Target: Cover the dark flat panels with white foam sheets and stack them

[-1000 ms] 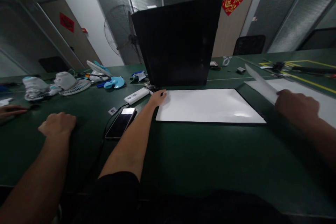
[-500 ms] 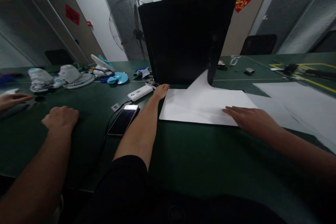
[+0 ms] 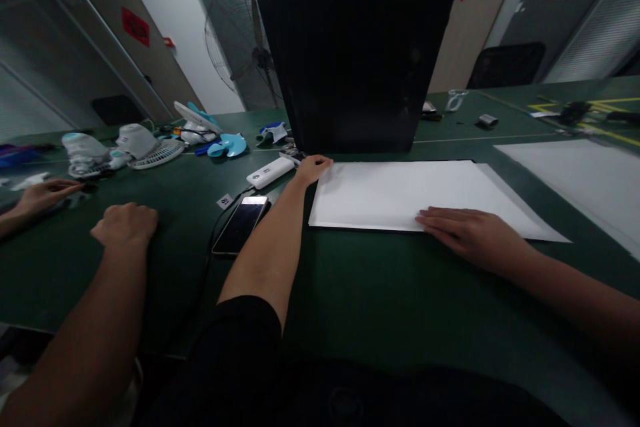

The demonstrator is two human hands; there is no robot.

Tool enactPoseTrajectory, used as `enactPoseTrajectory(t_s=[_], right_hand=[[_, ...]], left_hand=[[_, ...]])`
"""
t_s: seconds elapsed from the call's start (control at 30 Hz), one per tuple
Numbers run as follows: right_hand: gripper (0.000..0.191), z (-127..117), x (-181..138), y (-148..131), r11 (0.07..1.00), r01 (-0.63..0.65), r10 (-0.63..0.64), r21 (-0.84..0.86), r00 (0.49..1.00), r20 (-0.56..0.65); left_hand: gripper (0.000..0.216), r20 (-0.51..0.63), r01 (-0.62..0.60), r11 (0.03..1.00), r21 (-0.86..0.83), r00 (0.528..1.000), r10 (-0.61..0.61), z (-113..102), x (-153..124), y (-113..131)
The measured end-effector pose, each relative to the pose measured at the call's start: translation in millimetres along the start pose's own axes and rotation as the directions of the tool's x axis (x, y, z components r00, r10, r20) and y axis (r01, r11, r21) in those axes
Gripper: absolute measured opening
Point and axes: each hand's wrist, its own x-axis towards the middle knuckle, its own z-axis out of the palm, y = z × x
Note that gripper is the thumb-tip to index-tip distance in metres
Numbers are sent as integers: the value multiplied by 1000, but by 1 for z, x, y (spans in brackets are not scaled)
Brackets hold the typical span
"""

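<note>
A white sheet of paper (image 3: 380, 190) lies flat on a thin dark backing, at the foot of a large upright black panel (image 3: 360, 60). My left hand (image 3: 313, 169) is at its far left corner, fingers closed at the edge; the fingertips are small and partly hidden. My right hand (image 3: 463, 230) rests flat on the near edge, right of the middle, with its fingers stretched out to the left. Another white sheet shows from under it at the right, its pointed corner reaching past my right wrist.
A phone (image 3: 241, 225) and a white power strip (image 3: 271, 173) lie left of my left forearm. Farther left are another person's fist (image 3: 126, 223) and other hand (image 3: 47, 195). Fan parts (image 3: 155, 152) stand behind them. More white paper (image 3: 585, 180) lies at the right.
The curled-up white flap in front of the black panel has come down, and the paper now lies flat. My right hand has shifted slightly left over the paper. The view has tilted slightly.
</note>
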Motion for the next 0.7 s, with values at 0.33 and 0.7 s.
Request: enactPoseTrajectory(t_s=[0.33,0.7], right_hand=[[50,0,2,6,985,91,-97,143,995,38],[54,-1,-3,10,980,127,-136,151,989,49]], left_hand=[[29,-18,44,996,73,999,-43,49,74,-46],[34,-89,-7,994,108,996,17,64,93,-78]])
